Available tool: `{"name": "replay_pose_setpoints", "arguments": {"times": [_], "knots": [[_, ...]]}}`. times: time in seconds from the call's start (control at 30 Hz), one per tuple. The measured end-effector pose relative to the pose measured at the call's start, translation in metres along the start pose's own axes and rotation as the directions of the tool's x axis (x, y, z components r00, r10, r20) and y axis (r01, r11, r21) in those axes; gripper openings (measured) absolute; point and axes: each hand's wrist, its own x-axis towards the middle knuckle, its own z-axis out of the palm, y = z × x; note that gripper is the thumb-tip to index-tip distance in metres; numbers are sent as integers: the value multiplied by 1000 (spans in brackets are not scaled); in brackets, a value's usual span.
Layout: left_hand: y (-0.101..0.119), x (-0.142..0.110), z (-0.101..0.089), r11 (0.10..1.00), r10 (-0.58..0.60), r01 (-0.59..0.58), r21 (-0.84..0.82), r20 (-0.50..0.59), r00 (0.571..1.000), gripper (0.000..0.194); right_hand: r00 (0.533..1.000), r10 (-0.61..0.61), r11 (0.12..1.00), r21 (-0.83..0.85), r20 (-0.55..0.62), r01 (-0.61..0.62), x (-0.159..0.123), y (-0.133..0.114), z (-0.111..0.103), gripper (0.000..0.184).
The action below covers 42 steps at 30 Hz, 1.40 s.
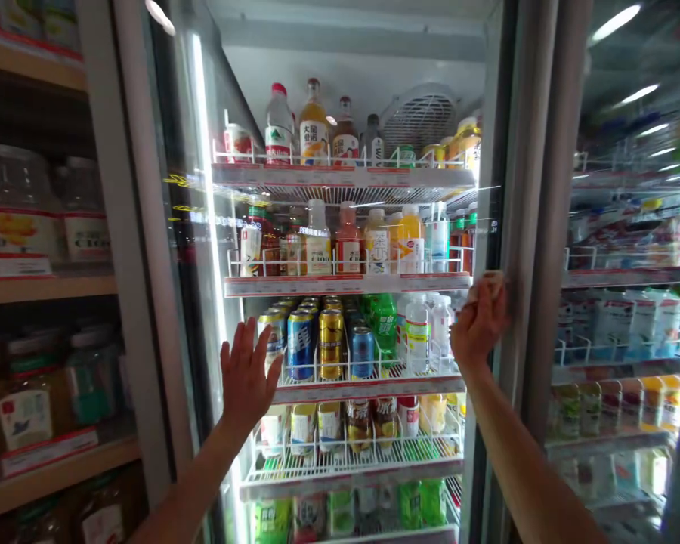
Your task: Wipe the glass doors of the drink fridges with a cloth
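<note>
One left hand spread wide; one right hand holding one cloth near cooler's right edge; five shelves.

A person's two bare arms reached forward and slightly upward from the lower corners of the view. The left hand was raised, fingers extended and a little spread, the thumb standing apart, the wrist bent slightly back. The right hand, blurred, was lifted higher than the left, its fingers curled upward and closed together, with the forearm slanting inward below.
</note>
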Motion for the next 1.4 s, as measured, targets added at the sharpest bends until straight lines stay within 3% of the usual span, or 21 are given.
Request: {"name": "replay_pose_setpoints", "arguments": {"times": [0.07,0.13,0.23,0.3,0.37,0.43,0.5,0.53,0.57,0.63,0.7,0.77,0.8,0.83,0.93,1.0,1.07,1.2,1.27,1.33,1.4], "knots": [[-1,3,-1,1000,-3,3,-12,2,1000,59,1000,-4,1000,14,-4,4,-1,-15,5,48],[-1,8,0,1000,-17,17,-20,-14,1000,59,987,-150,988,48,55,147,-18,-47,7,51],[0,14,3,1000,-16,15,-21,-31,999,60,882,-426,904,139,199,405,-44,-88,4,58],[-2,15,4,1000,-3,3,-14,-34,999,60,822,-516,856,179,241,485,-45,-91,3,60],[-7,14,2,1000,24,-25,-7,-26,999,59,871,-452,891,143,194,430,-30,-75,4,57],[-14,14,-2,998,60,-60,-6,-8,998,58,966,-243,969,70,84,238,-8,-55,10,52],[-21,17,-8,998,65,-65,-10,-8,998,58,998,-57,998,31,-1,57,9,-49,17,49],[-23,21,-10,999,49,-50,-9,-20,999,58,1000,-26,999,29,-10,26,12,-54,20,48],[-25,26,-12,1000,27,-27,-5,-39,999,57,999,-42,998,38,-2,43,11,-64,22,48],[-25,40,-14,1000,-4,4,4,-65,998,57,977,-198,978,81,74,193,-2,-91,22,50],[-22,56,-13,1000,10,-10,8,-65,998,57,892,-413,909,146,184,391,-18,-114,18,53],[-18,70,-10,999,34,-34,10,-58,998,57,819,-523,852,177,238,493,-23,-118,15,54],[-16,76,-8,999,43,-43,13,-61,997,57,822,-520,854,165,232,493,-19,-111,14,53],[-15,80,-6,999,49,-48,17,-67,997,57,858,-472,881,134,202,453,-11,-100,14,51],[-16,84,0,998,60,-57,36,-92,994,58,986,-163,986,28,36,162,27,-58,19,47],[-17,83,3,997,73,-69,43,-113,991,60,999,-9,1000,8,-40,9,47,-44,23,47],[-15,83,6,996,80,-74,46,-142,987,62,999,-12,1000,19,-40,13,52,-49,26,48],[-6,95,9,996,84,-78,43,-167,982,64,960,-266,963,53,87,262,31,-78,25,48],[1,106,10,995,102,-96,41,-164,981,64,925,-352,936,66,141,346,31,-78,23,47],[9,118,10,991,132,-127,38,-158,979,64,942,-306,952,46,138,302,46,-65,22,45],[17,130,12,986,164,-161,33,-147,975,63,990,-124,992,6,64,124,71,-50,24,46]]}}
